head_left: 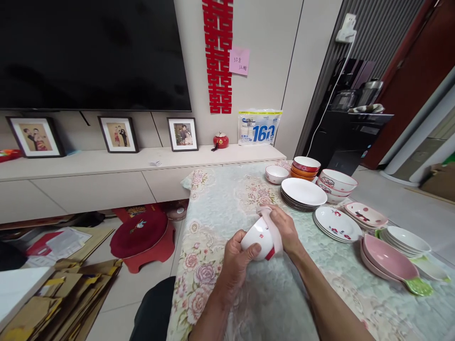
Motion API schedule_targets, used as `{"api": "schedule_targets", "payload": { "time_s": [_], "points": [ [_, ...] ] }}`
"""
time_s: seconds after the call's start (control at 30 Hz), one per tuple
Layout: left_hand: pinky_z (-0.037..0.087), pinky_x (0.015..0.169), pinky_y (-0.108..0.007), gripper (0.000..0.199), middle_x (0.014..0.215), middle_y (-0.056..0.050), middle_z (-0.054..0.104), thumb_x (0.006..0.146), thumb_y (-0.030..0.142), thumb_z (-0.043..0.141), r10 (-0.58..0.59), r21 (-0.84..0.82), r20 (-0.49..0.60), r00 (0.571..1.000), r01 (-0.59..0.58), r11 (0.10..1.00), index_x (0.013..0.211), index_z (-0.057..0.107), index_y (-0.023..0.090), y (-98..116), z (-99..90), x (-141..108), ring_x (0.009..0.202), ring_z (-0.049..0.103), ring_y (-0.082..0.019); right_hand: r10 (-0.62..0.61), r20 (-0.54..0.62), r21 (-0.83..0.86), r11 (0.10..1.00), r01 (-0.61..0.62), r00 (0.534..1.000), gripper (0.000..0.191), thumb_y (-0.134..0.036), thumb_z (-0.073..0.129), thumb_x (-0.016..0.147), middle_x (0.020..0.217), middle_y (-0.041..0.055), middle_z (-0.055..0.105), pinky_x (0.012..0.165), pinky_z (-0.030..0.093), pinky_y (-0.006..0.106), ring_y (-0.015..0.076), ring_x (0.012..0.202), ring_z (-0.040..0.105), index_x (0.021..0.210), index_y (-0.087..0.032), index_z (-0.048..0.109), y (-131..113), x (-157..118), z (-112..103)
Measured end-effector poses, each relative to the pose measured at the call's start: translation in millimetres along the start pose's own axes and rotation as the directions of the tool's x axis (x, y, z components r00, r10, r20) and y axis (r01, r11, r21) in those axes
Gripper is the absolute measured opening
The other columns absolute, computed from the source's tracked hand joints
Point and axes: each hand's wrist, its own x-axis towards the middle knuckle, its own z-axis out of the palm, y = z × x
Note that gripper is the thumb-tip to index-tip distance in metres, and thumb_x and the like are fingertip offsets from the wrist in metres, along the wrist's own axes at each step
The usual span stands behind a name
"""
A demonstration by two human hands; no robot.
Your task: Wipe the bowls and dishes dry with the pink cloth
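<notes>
The table [220,199] has a pale floral cover. Beyond it runs a white cabinet [88,192] below a TV [88,57]; left of it stands a red stool [142,237]. Dishes [337,222] line its right side. Above the table, the left hand [236,258] grips a bowl [256,234], thumb on the outside, while the right hand [287,229] presses a cloth [273,225] to it. The bowl's inside and the right fingertips are hidden; the TV is cut off.
</notes>
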Motion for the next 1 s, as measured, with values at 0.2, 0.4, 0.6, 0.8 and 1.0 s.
{"api": "schedule_targets", "payload": {
  "time_s": [0.2,0.4,0.6,0.8,1.0],
  "points": [
    [0.049,0.074,-0.029,0.041,0.082,-0.004,0.073,0.064,0.033,0.086,0.018,-0.258,-0.004,1.000,-0.018,0.966,0.093,0.064,0.015,9,9.1,0,0.078,0.066,-0.019,0.249,-0.075,0.337,0.918,-0.211,0.966,0.048,-0.068,0.058,0.082,0.077,0.0055,0.074,0.071,0.053,0.036,0.0256,0.076,0.068,0.082,-0.021,0.071,17,2,13],
    [0.051,0.085,-0.037,0.047,0.096,-0.010,0.076,0.069,0.036,0.083,0.025,-0.237,0.071,0.997,-0.007,0.971,0.106,0.064,0.013,11,10.6,1,0.094,0.069,-0.027,0.290,-0.167,0.480,0.859,-0.179,0.942,0.037,-0.058,0.073,0.073,0.068,0.0018,0.069,0.061,0.050,0.032,0.0212,0.064,0.061,0.074,-0.021,0.067,12,3,13],
    [0.050,0.082,-0.031,0.040,0.095,-0.005,0.074,0.072,0.034,0.082,0.068,-0.155,0.011,0.998,-0.066,0.986,0.101,0.059,0.017,9,8.8,6,0.088,0.068,-0.020,0.173,-0.245,0.397,0.916,-0.064,0.954,0.039,-0.052,0.077,0.073,0.062,-0.0033,0.056,0.053,0.039,0.027,0.0136,0.057,0.046,0.063,-0.022,0.055,8,0,8],
    [0.049,0.093,-0.034,0.068,0.121,-0.008,0.068,0.074,0.038,0.081,0.112,-0.079,-0.043,0.993,-0.115,0.990,0.131,0.048,0.022,6,10.8,5,0.106,0.065,-0.023,0.149,-0.273,0.358,0.933,-0.043,0.950,0.042,-0.051,0.073,0.078,0.056,-0.0064,0.044,0.048,0.030,0.027,0.0115,0.052,0.036,0.062,-0.022,0.047,10,-8,15],
    [0.051,0.093,-0.034,0.091,0.128,-0.012,0.064,0.066,0.034,0.087,0.084,-0.026,-0.042,0.996,-0.085,0.996,0.141,0.037,0.022,3,10.7,3,0.110,0.064,-0.026,0.153,-0.260,0.342,0.938,-0.057,0.953,0.040,-0.050,0.072,0.079,0.057,-0.0060,0.045,0.049,0.032,0.027,0.0118,0.053,0.037,0.062,-0.022,0.048,16,-6,13]
  ]
}}
